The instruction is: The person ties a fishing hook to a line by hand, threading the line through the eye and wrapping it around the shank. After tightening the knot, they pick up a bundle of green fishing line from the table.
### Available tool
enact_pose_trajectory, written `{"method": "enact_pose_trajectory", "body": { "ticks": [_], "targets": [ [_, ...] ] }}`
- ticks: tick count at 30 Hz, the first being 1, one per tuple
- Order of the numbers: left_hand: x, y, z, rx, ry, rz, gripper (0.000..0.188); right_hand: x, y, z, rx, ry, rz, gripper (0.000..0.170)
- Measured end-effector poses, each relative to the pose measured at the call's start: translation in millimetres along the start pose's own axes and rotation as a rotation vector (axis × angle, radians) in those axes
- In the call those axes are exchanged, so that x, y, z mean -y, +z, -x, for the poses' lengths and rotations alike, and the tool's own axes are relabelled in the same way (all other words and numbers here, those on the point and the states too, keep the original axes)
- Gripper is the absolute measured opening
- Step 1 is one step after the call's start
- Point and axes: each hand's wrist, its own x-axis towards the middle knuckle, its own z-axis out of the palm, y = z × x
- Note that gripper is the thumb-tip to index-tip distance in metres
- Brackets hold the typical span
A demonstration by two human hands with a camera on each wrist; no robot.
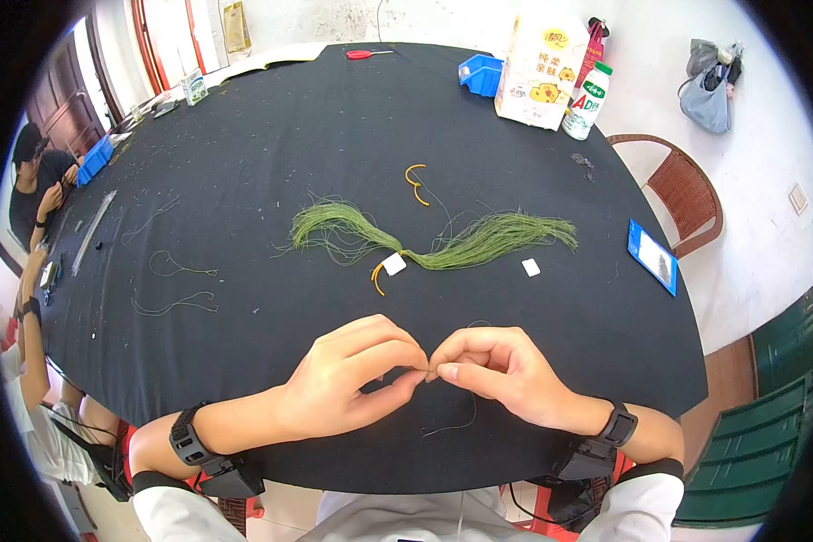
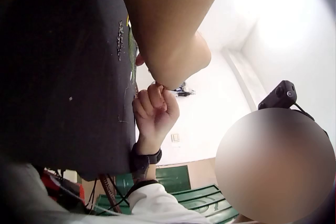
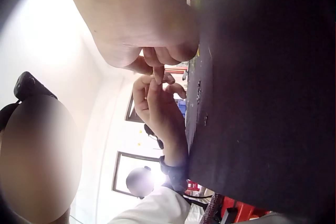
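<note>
In the head view, my left hand [image 1: 352,372] and right hand [image 1: 508,372] meet over the near part of the black-covered table. Thumb and forefinger of each pinch a thin thread [image 1: 474,406] at one spot, and its loose end trails down below the right hand. What lies between the fingertips is too small to make out. Beyond the hands lies a bundle of green threads [image 1: 492,242], gathered at its middle by a yellow tie. Beside the tie is a white square piece [image 1: 394,264]. The left wrist view also shows the right hand [image 2: 156,109] with curled fingers.
Orange curved pieces [image 1: 417,184] lie behind the bundle, and loose thread loops [image 1: 176,305] at left. A blue packet [image 1: 652,257] is by the right edge. At the back stand a tissue pack [image 1: 537,77], a bottle [image 1: 587,104] and a blue bin [image 1: 481,75]. Another person [image 1: 45,176] sits at left.
</note>
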Motion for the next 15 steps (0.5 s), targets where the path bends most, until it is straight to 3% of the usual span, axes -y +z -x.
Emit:
{"method": "enact_pose_trajectory", "body": {
  "ticks": [15],
  "targets": [
    [-0.8, 2.0, -0.3, 0.001, 0.04, -0.062, 0.021, -3.2, -1.4, 0.3, -0.034, -0.015, 0.09, 0.011]
  ]
}}
